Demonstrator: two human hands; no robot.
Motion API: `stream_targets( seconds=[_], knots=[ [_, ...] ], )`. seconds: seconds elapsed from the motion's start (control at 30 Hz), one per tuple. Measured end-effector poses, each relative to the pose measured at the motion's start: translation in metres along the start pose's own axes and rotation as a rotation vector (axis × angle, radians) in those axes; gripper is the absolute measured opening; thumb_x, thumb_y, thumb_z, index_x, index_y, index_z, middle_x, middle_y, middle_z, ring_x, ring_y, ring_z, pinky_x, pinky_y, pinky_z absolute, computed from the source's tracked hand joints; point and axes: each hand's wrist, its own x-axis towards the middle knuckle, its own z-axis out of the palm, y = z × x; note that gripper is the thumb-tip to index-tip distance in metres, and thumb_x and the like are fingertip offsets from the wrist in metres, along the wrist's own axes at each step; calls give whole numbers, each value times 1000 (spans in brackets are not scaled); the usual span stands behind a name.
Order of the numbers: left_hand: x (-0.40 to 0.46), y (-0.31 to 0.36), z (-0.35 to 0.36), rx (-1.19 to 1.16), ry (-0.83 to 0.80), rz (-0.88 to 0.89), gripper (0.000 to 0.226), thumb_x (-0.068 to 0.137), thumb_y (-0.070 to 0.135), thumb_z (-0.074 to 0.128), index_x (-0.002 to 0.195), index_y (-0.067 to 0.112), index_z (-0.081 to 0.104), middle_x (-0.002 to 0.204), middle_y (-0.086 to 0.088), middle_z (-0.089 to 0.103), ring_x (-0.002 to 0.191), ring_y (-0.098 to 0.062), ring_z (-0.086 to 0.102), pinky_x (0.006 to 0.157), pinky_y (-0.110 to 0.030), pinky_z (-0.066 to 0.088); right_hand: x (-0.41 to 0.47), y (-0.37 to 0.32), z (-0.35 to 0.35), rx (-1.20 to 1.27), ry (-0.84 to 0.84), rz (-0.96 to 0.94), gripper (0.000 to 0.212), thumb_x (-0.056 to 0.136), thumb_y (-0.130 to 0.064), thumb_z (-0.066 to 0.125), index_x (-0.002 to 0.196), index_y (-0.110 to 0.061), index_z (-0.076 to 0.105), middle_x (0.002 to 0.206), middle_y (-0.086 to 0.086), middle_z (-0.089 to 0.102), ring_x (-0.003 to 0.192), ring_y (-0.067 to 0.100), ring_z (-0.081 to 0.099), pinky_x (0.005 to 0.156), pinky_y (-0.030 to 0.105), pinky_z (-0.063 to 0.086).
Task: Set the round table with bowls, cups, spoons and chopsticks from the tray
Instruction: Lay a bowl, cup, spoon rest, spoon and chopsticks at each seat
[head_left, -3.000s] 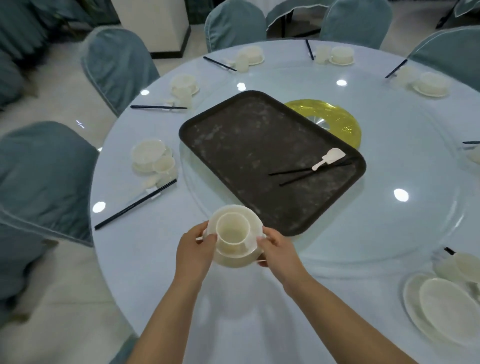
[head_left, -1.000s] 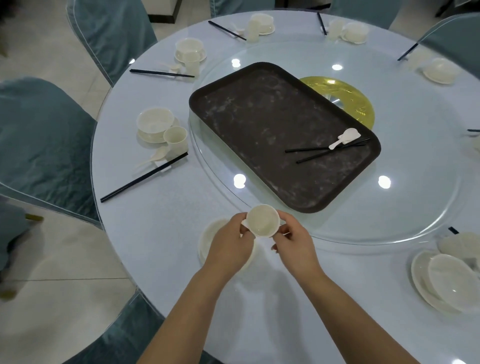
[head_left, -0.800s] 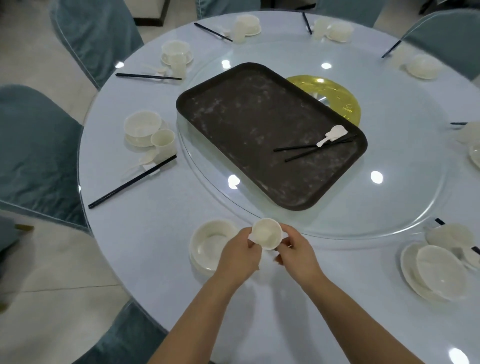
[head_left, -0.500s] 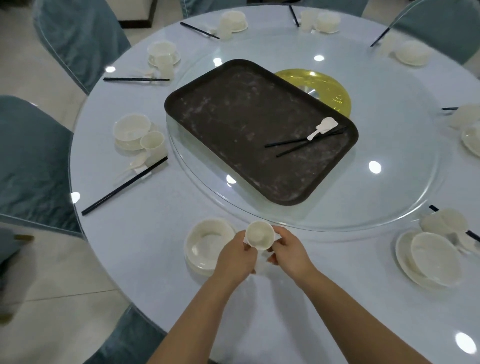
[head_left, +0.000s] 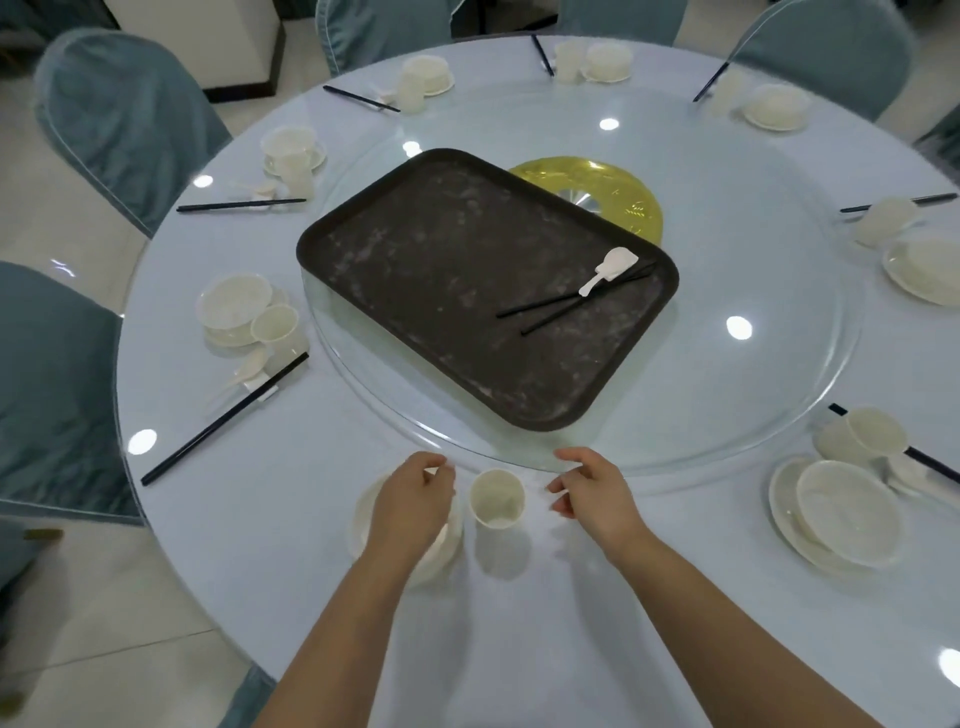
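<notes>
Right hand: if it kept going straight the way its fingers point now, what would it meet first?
Probably the cup. The right hand has its fingers aimed left at it across a small gap of bare table; depth is hard to judge.

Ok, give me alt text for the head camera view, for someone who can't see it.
Two bare hands hover open on either side of a white cup standing on a round table, the left hand over a bowl, the right hand beside the cup. Beyond, a dark tray holds one spoon and black chopsticks.
</notes>
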Motion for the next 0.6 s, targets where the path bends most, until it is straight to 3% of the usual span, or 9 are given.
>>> stream_targets(
  seconds=[0.13, 0.3, 0.6],
  knots=[
    [19, 28, 4, 18, -11, 52, 20, 96, 34, 50, 108, 23, 62, 95, 6, 67, 86, -16, 65, 87, -37, 53, 15, -29, -21, 66, 82, -50, 28, 97, -7, 43, 110, -18, 65, 86, 6, 67, 66, 18, 65, 62, 20, 55],
    [55, 70, 19, 166, -50, 174, 16, 95, 38, 53, 105, 29, 60, 97, 11, 60, 92, -10, 56, 80, -25, 41, 36, -65, -51, 225, 100, -88, 16, 98, -22, 53, 102, -16, 67, 87, 10, 72, 63, 16, 65, 59, 21, 55],
    [130, 138, 59, 237, -92, 277, 19, 94, 33, 57, 110, 24, 63, 90, 15, 59, 86, -5, 56, 77, -24, 41, 100, -94, -81, 302, 129, 8, 18, 99, -15, 49, 100, -14, 66, 83, 10, 71, 63, 18, 66, 58, 21, 56]
  ],
)
